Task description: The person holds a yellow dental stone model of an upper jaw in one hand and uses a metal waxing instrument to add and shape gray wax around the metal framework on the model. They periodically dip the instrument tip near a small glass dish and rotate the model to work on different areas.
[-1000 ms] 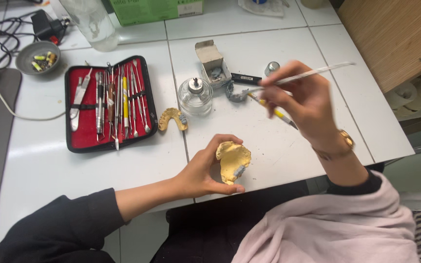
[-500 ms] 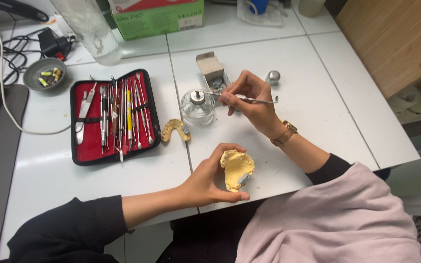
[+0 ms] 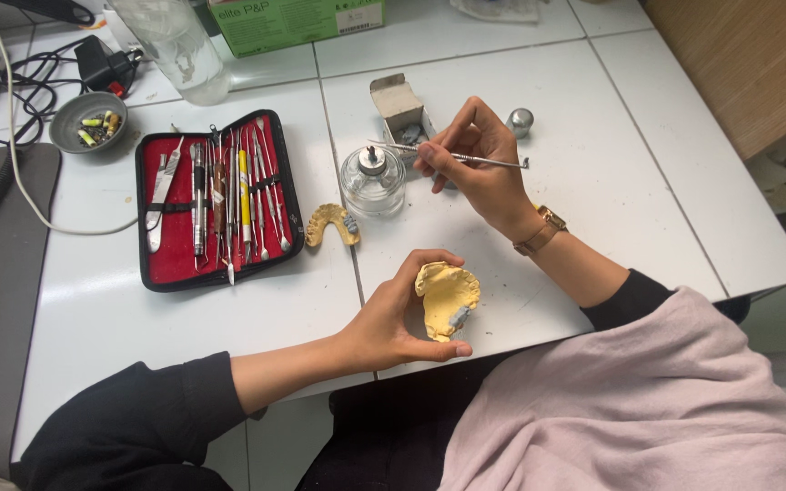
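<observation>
A yellow dental cast [image 3: 448, 297] is gripped in the left hand [image 3: 395, 318], fingers closed around its edge, just above the near edge of the white bench [image 3: 684, 182]; a thin metal instrument [image 3: 452, 156] is pinched between the fingers of the right hand [image 3: 477, 164], with its tip held over a small glass burner [image 3: 373, 180]; a second yellow cast [image 3: 331, 222] lies beside a red open tool case [image 3: 216, 195]; a small open cardboard box [image 3: 398, 106] stands behind the burner.

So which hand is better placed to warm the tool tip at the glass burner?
Right. The right hand already holds the metal tool, its tip just above the glass burner. The left hand is occupied gripping the yellow dental cast, nearer the table edge.
</observation>
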Demonstrator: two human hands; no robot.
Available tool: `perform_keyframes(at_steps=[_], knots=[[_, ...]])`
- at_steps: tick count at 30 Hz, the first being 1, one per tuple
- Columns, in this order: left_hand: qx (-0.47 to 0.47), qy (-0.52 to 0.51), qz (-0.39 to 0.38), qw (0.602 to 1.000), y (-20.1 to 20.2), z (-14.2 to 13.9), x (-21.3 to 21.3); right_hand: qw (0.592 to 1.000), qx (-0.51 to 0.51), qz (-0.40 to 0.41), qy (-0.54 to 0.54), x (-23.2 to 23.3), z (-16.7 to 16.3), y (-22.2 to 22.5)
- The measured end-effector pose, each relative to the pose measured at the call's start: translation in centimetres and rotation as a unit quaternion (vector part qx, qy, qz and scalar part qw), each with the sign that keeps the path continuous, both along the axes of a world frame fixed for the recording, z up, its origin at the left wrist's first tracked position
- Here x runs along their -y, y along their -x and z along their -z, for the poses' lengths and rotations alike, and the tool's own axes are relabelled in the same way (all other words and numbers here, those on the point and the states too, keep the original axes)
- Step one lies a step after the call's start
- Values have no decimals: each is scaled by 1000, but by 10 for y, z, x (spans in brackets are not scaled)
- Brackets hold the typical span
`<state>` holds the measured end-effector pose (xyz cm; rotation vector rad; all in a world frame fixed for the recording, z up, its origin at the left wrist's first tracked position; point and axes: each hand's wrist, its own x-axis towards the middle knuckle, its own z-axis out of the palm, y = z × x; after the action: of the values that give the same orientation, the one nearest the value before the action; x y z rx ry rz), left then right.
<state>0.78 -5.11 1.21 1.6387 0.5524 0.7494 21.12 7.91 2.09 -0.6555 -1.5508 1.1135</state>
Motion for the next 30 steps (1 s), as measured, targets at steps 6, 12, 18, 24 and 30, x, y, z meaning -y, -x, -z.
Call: perform_keyframes(at_steps=[6,12,18,24,30], knots=[[-17,3,-2,1000,1,1,-1,1000,3,5,10,0,-1,1],[-14,17,11,1000,3,0,-1,1000,14,8,24,1,-2,1],[-30,27,18,999,5,1,-2,1000,23,1,18,1,0,-2],[-20,9,26,999,6,1,-2,999,37,-13,10,3,-7,3],[-7,-26,20,999,5,-4,-1,994,76,19,-75,33,-47,-28]])
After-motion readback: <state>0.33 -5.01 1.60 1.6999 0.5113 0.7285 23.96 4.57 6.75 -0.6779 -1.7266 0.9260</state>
